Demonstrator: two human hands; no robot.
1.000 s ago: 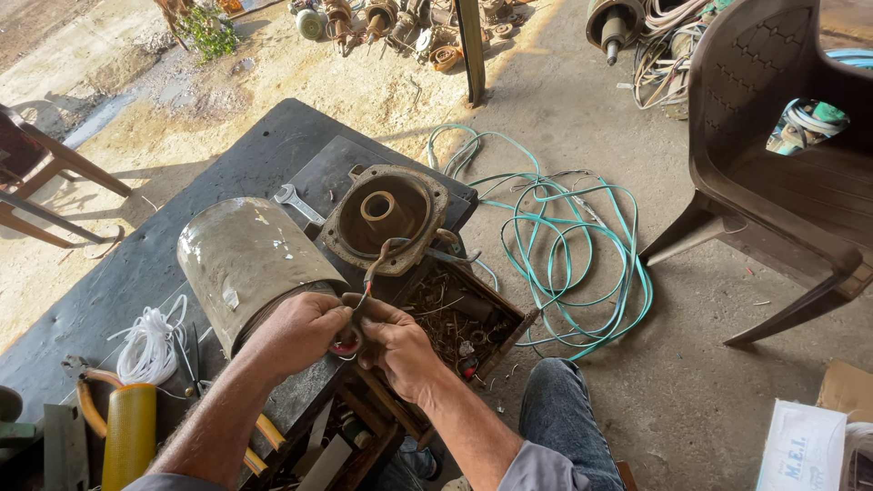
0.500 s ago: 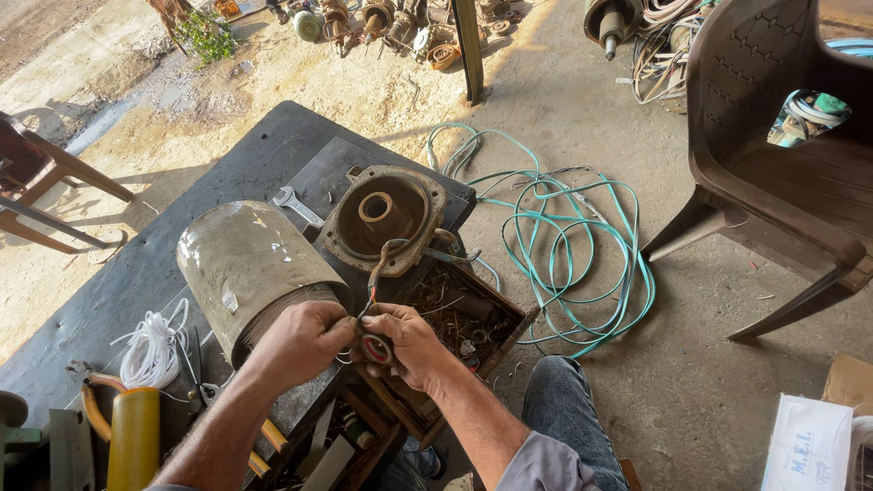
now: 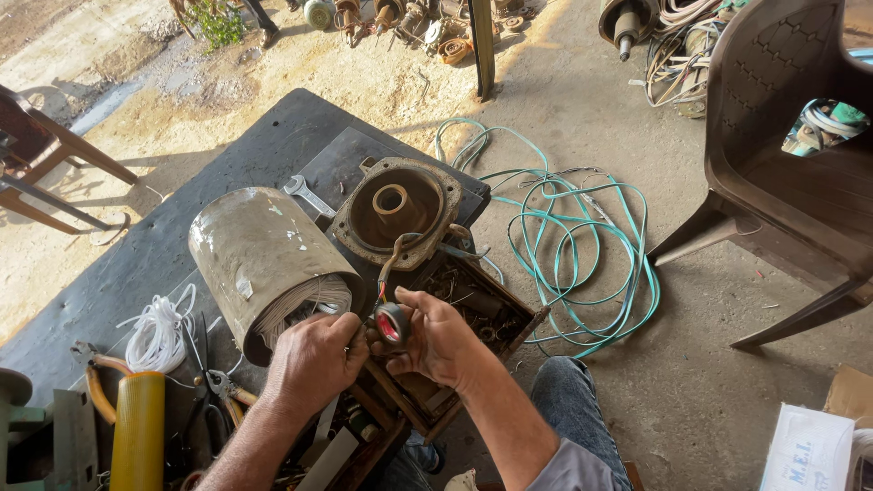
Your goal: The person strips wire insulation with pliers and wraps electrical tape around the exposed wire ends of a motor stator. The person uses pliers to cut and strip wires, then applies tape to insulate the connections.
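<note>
My right hand [image 3: 443,338] grips a small dark tape roll [image 3: 393,325] with a red inner ring. My left hand [image 3: 316,355] pinches the wire ends right beside the roll. A brown cable [image 3: 393,257] curves up from my hands to the rusty round end cover [image 3: 396,210] with a centre hole. A grey cylindrical motor body [image 3: 262,257] lies on its side to the left, its pale windings facing my left hand. Both hands hover over a wooden box [image 3: 491,318] of small parts.
A dark work table [image 3: 245,145] holds a spanner [image 3: 305,195], a white cord bundle [image 3: 159,332], pliers [image 3: 218,386] and a yellow-handled tool [image 3: 136,432]. Teal cable [image 3: 582,255] coils on the concrete floor. A brown plastic chair [image 3: 791,155] stands right, a wooden stool [image 3: 36,164] left.
Both hands have slid slightly toward me with the roll and wires. The roll has turned so its red inner ring faces the camera.
</note>
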